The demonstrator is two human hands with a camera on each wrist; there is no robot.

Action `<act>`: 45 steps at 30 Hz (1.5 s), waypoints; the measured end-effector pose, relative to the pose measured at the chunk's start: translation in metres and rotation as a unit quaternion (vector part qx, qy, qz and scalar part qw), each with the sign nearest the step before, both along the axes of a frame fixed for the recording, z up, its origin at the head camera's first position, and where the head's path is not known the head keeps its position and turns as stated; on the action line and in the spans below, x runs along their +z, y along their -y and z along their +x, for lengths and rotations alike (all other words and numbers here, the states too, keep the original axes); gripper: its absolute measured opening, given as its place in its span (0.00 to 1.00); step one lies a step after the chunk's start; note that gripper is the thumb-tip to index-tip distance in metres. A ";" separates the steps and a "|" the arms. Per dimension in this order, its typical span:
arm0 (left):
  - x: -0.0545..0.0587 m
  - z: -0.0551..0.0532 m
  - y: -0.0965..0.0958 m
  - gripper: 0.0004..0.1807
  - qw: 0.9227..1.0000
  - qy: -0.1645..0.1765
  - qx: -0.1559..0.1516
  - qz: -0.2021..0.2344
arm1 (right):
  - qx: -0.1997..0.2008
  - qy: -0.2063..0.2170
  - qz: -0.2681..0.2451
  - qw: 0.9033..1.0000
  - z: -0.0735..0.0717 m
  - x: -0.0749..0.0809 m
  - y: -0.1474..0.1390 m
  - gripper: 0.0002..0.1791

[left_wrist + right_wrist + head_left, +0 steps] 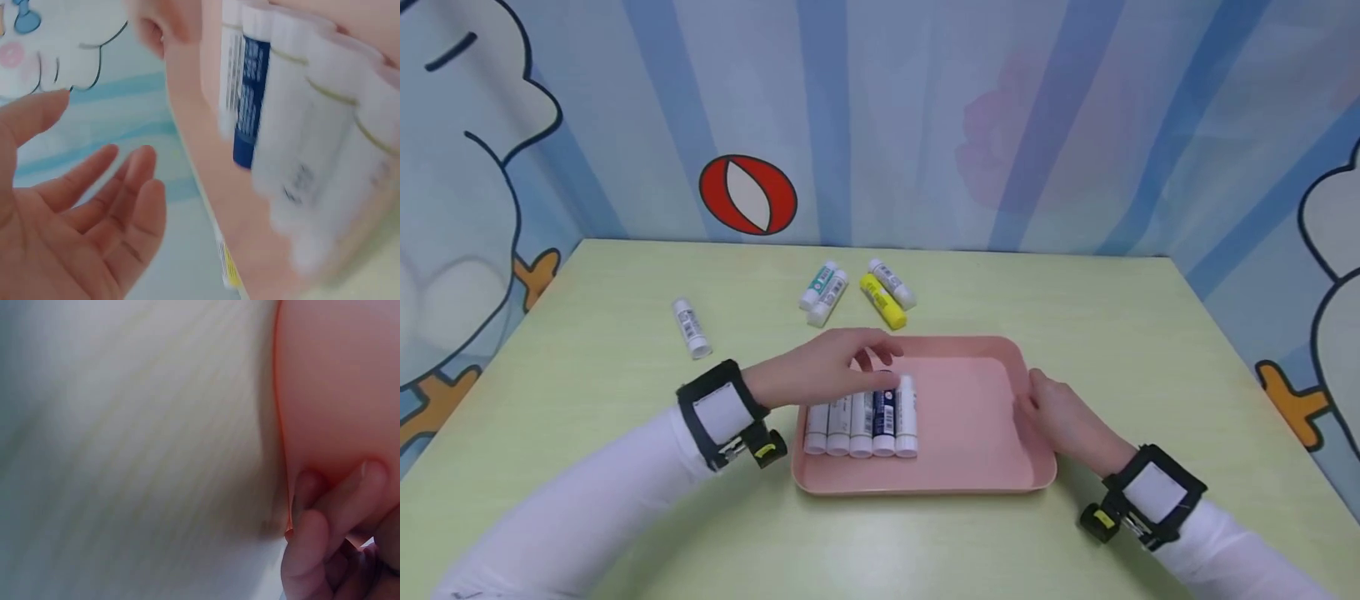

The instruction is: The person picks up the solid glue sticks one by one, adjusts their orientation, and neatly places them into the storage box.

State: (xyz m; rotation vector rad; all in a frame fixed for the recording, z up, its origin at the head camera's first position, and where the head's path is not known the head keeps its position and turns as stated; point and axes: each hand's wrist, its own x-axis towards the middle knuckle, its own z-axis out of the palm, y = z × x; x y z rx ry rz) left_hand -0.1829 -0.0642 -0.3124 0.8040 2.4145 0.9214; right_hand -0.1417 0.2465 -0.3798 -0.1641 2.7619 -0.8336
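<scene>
Head view: the pink tray [970, 417] carries five tubes [861, 425], standing in one row along its left side. The left hand [831, 362] is above this row; the right hand [1069, 419] holds the tray's right rim. Beyond the tray lie four tubes [882, 302] on the surface [625, 350] — one white tube [691, 329] lies to its left.

Left wrist view: fingers loosely spread, apart from the tubes.

Right wrist view: fingers pinch the tray's rim.

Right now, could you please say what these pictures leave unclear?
- Head view: upper ends of the three leftmost tubes in the tray, hidden by the left hand.
- Left wrist view: those tubes' lettering, blurred.
- Right wrist view: part of the right hand, cut off by bottom edge.
</scene>
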 end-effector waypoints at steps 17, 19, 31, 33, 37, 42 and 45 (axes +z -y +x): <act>-0.019 -0.031 0.114 0.27 0.965 -0.041 0.238 0.101 | 0.004 -0.010 0.004 1.000 0.002 0.000 -0.001 0.06; -0.019 -0.033 0.122 0.29 0.959 -0.042 0.258 0.113 | 0.005 -0.011 0.003 1.000 0.002 0.000 0.000 0.06; -0.021 -0.046 0.155 0.36 0.928 -0.041 0.350 0.119 | 0.003 -0.006 -0.002 1.000 0.001 0.003 0.000 0.07; -0.022 -0.047 0.158 0.38 0.923 -0.039 0.363 0.119 | 0.004 -0.006 -0.002 1.000 0.001 0.002 0.000 0.07; -0.025 -0.051 0.162 0.39 0.916 -0.043 0.384 0.106 | 0.006 -0.009 -0.002 1.000 0.000 0.002 0.000 0.06; -0.030 -0.058 0.166 0.40 0.906 -0.049 0.414 0.068 | 0.002 -0.007 -0.002 1.000 0.000 0.003 0.000 0.07; -0.034 -0.061 0.169 0.41 0.899 -0.043 0.433 0.047 | 0.002 -0.004 -0.002 1.000 -0.001 0.002 0.000 0.07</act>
